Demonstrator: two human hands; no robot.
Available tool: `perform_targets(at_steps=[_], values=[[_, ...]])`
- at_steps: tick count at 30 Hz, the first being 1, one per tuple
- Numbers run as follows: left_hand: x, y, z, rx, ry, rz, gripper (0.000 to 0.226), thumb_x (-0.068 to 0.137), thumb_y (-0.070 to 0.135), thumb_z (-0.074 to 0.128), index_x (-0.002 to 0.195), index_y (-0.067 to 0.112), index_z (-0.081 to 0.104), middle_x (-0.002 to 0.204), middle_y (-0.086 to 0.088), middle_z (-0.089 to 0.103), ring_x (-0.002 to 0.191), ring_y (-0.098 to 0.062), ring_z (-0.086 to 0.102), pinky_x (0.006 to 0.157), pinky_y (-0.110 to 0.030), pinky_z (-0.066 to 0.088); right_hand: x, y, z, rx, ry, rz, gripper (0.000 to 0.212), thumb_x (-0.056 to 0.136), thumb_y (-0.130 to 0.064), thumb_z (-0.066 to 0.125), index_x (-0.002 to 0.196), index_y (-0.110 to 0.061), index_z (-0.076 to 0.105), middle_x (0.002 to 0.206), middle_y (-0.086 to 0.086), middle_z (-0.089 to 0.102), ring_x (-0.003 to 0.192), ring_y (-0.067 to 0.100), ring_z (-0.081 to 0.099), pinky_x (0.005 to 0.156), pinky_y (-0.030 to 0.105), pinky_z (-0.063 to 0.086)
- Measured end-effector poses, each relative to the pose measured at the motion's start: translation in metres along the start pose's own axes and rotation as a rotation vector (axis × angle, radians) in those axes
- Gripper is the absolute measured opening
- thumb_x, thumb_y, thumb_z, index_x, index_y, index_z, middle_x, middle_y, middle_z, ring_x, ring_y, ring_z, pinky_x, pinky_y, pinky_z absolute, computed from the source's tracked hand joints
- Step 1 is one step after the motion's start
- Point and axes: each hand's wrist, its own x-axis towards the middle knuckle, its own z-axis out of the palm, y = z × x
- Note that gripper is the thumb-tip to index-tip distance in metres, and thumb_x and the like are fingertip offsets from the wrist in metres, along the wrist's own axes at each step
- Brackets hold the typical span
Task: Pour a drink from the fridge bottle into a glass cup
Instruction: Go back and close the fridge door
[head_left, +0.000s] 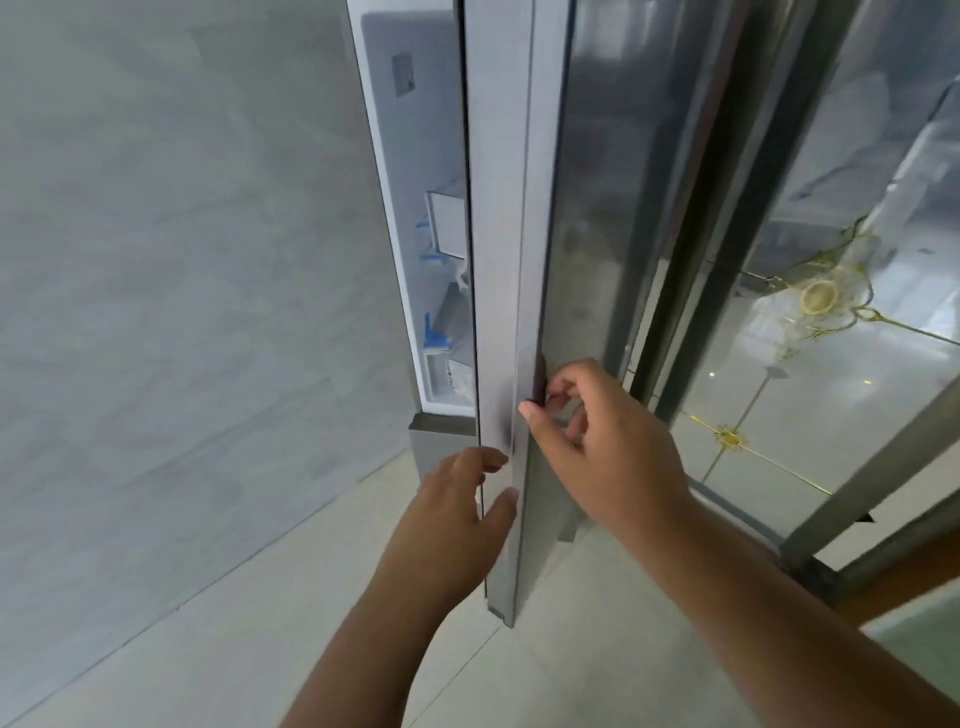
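Nearest us, our two bare forearms reach up from the bottom of the view over a pale tiled floor (208, 649). Our left hand (457, 499) lies against the near edge of the fridge door (498, 260). Its fingers are loose and almost straight, reaching round the door's inner side, and the thumb tip touches the edge face. Just above and to the right, our right hand (608, 431) holds the same edge. Its thumb presses on the edge face and its fingers are curled round onto the door's steel front, so the door is pinched between them.

We see the door edge-on, standing ajar, with its lower corner hanging above the floor. Through the gap to its left we see a strip of the white fridge interior (415, 130), with pale containers and blue-marked items (434, 338) on the shelves. Whether the bottle is among them we cannot tell, since the door hides most of the inside.

Beyond, a grey marbled wall (182, 260) fills the left side. On the right stands a dark-framed glass door (727, 208), and a gold ornament (818, 296) shows on the glass.
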Motion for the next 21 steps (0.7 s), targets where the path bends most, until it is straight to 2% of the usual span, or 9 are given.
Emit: perform_targets(at_steps=[3, 6, 8, 11, 13, 16, 18, 21], values=[[0.013, -0.019, -0.02, 0.008, -0.005, -0.021, 0.041, 0.099, 0.044, 0.054, 0.139, 0.042, 0.047, 0.135, 0.021, 0.053, 0.119, 0.0, 0.051, 0.1, -0.019, 0.041, 0.019, -0.014, 0.023, 0.042, -0.077, 0.053, 0.031, 0.093, -0.062, 0.054, 0.102, -0.032, 0.057, 0.085, -0.019, 0.061, 0.067, 0.0, 0.057, 0.053, 0.013, 0.042], [0.029, -0.04, -0.039, 0.003, -0.004, -0.044, 0.045, 0.1, 0.046, 0.053, 0.143, 0.042, 0.045, 0.138, 0.019, 0.053, 0.119, -0.003, 0.052, 0.098, -0.018, 0.039, 0.038, -0.023, 0.045, 0.096, -0.096, 0.103, 0.026, 0.097, -0.054, 0.052, 0.107, -0.031, 0.061, 0.086, -0.02, 0.059, 0.069, -0.002, 0.056, 0.054, 0.013, 0.036], [0.041, -0.054, -0.051, -0.003, 0.003, -0.032, 0.046, 0.099, 0.045, 0.054, 0.144, 0.042, 0.045, 0.14, 0.019, 0.053, 0.121, -0.001, 0.053, 0.103, -0.022, 0.043, 0.05, -0.026, 0.061, 0.128, -0.118, 0.152, 0.03, 0.097, -0.051, 0.053, 0.118, -0.031, 0.06, 0.099, -0.021, 0.061, 0.073, -0.001, 0.058, 0.06, 0.017, 0.044], [0.059, -0.074, -0.066, -0.026, -0.005, -0.027, 0.048, 0.099, 0.044, 0.054, 0.146, 0.043, 0.044, 0.141, 0.019, 0.055, 0.124, 0.0, 0.053, 0.108, -0.032, 0.047, 0.066, -0.027, 0.084, 0.106, -0.14, 0.196, 0.043, 0.096, -0.049, 0.056, 0.136, -0.035, 0.051, 0.129, -0.015, 0.057, 0.093, 0.002, 0.061, 0.072, 0.024, 0.054], [0.071, -0.087, -0.075, -0.027, -0.01, -0.03, 0.049, 0.099, 0.045, 0.054, 0.146, 0.044, 0.042, 0.141, 0.019, 0.054, 0.124, -0.001, 0.054, 0.108, -0.034, 0.048, 0.076, -0.026, 0.099, 0.087, -0.159, 0.2, 0.051, 0.096, -0.048, 0.056, 0.144, -0.039, 0.042, 0.149, -0.013, 0.043, 0.115, 0.011, 0.06, 0.084, 0.035, 0.057], [0.089, -0.103, -0.084, -0.028, -0.007, -0.044, 0.05, 0.099, 0.045, 0.054, 0.147, 0.044, 0.042, 0.143, 0.017, 0.053, 0.126, -0.003, 0.054, 0.107, -0.036, 0.049, 0.094, -0.026, 0.116, 0.018, -0.267, 0.211, 0.062, 0.096, -0.05, 0.054, 0.152, -0.044, 0.028, 0.165, -0.015, 0.014, 0.142, 0.022, 0.04, 0.104, 0.048, 0.048], [0.103, -0.111, -0.089, -0.035, -0.003, -0.053, 0.051, 0.099, 0.044, 0.054, 0.148, 0.044, 0.041, 0.145, 0.016, 0.052, 0.128, -0.005, 0.053, 0.107, -0.038, 0.049, 0.107, -0.021, 0.127, -0.016, -0.318, 0.204, 0.067, 0.096, -0.051, 0.053, 0.155, -0.045, 0.021, 0.166, -0.017, 0.002, 0.146, 0.025, 0.034, 0.11, 0.049, 0.042], [0.128, -0.124, -0.091, 0.001, 0.011, -0.048, 0.056, 0.099, 0.041, 0.056, 0.15, 0.043, 0.036, 0.15, 0.017, 0.046, 0.135, -0.007, 0.048, 0.109, -0.037, 0.047, 0.126, -0.013, 0.144, -0.085, -0.366, 0.234, 0.071, 0.095, -0.052, 0.053, 0.156, -0.046, 0.016, 0.165, -0.019, -0.008, 0.14, 0.032, 0.038, 0.108, 0.047, 0.04]])
